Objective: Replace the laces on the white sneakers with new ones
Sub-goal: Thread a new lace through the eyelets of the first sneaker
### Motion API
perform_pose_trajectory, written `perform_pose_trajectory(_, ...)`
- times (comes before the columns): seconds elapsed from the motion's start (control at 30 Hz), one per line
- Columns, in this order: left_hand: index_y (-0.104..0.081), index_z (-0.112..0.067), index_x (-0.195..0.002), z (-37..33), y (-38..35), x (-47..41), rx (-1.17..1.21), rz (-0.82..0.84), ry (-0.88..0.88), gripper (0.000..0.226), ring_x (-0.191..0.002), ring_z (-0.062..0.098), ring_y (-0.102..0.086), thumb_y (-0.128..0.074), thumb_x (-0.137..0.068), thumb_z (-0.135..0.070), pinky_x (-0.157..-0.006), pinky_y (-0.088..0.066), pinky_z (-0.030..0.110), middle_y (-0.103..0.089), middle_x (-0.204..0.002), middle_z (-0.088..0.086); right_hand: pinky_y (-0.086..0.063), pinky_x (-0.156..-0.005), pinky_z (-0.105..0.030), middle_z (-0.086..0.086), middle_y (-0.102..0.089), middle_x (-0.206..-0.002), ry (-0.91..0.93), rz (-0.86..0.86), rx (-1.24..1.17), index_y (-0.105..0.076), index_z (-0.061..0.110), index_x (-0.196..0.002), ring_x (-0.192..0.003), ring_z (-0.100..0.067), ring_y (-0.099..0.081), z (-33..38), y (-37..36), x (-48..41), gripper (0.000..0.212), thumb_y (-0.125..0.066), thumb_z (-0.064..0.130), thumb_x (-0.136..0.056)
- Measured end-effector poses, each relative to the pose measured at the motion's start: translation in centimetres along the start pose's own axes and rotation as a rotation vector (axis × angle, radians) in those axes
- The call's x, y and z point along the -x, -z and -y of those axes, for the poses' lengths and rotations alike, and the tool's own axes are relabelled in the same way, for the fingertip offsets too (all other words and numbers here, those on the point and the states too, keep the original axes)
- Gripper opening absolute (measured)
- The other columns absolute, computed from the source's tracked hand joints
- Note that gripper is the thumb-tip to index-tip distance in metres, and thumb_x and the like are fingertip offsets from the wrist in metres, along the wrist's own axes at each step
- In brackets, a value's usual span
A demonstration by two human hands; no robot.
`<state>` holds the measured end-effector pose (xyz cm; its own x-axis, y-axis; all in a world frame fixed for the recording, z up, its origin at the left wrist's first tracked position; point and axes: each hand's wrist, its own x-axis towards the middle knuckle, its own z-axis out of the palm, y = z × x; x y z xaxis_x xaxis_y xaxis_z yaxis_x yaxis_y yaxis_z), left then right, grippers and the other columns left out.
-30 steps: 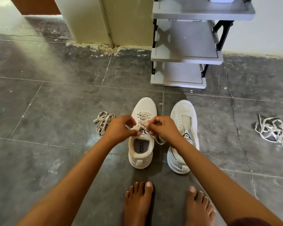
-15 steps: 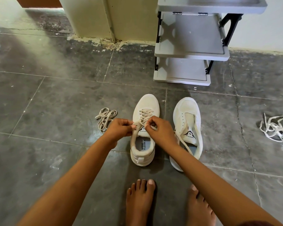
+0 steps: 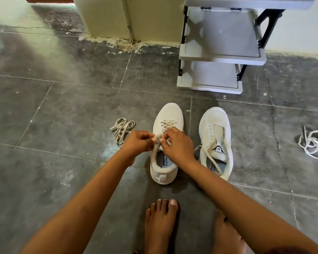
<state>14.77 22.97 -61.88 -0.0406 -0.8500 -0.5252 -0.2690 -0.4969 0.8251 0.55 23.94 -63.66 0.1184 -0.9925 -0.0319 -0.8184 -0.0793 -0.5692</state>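
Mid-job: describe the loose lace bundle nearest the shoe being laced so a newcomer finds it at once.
From the grey shelf rack by the wall, come down the dark tiles to the laced sneaker. Just left of it, beside the left hand, lies the lace bundle. It is beige and loosely looped, unlike the whiter, messier tangle far right.

The left sneaker's insole [image 3: 165,160] reads "SPEED FLEXIBL" — cut off; the right sneaker's tongue [image 3: 219,150] reads "SPEED" — its insole [image 3: 213,167] shows "SPEED" and "EXI".
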Motion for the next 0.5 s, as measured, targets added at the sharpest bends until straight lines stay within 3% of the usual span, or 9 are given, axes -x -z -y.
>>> perform_pose_trajectory(0.07,-0.066,-0.001,-0.111,-0.2,0.1,0.0,-0.050,0.010,-0.024,0.021,-0.081,0.014,-0.063,-0.053,-0.094,-0.004,-0.077,-0.056,0.022,-0.067,-0.092,0.013,-0.044,-0.075,-0.032,-0.001,-0.058,-0.110,0.014,0.008,0.041,-0.060,0.013,-0.098,-0.095,-0.020,-0.056,0.1,0.0,-0.2,0.019,-0.048,0.028,-0.094)
perform_pose_trajectory(0.27,-0.071,-0.015,-0.102,-1.2,0.3,-0.1,-0.187,0.096,-0.076,0.036,-0.087,0.016,-0.068,-0.045,-0.090,0.007,-0.075,-0.057,0.021,-0.071,-0.094,0.011,-0.045,-0.076,-0.035,-0.003,-0.058,-0.111,-0.032,0.002,0.046,-0.060,0.013,-0.099,-0.097,-0.022,-0.056,0.5,-0.3,-0.1,0.019,-0.048,0.026,-0.094)
perform_pose_trajectory(0.5,-0.069,-0.004,-0.097,-1.0,0.9,-0.7,-0.131,0.106,-0.095,0.013,-0.072,0.011,-0.066,-0.058,-0.091,-0.003,-0.065,-0.057,0.017,-0.068,-0.082,0.007,-0.042,-0.071,-0.030,-0.003,-0.060,-0.097,-0.060,-0.049,-0.131,-0.058,0.013,-0.097,-0.090,-0.020,-0.056,0.0,-0.3,0.3,0.013,-0.056,0.024,-0.091)
